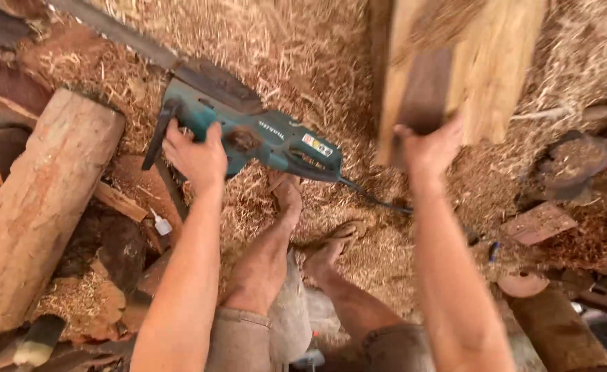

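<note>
Left hand (194, 153) wraps the front handle of a teal electric chainsaw (262, 134), which lies over the sawdust-covered floor (303, 62), bar pointing upper left. Right hand (429, 148) closed on the lower edge of a sawn wooden block (455, 69), tilted upright. Peeled log (38, 213) lies at left.

Two bare arms, no sleeves anywhere from elbow down to wrist, no watch, no bands. Left hand (197, 157) and right hand (429, 148) ungloved, no rings to be seen on the fingers. Below the hands, bare lower legs and bare feet (327, 251), dusted with pale wood shavings. Nearer the body than the hands, khaki-brown shorts (248, 341), hems rolled or cuffed just above the knees
</note>
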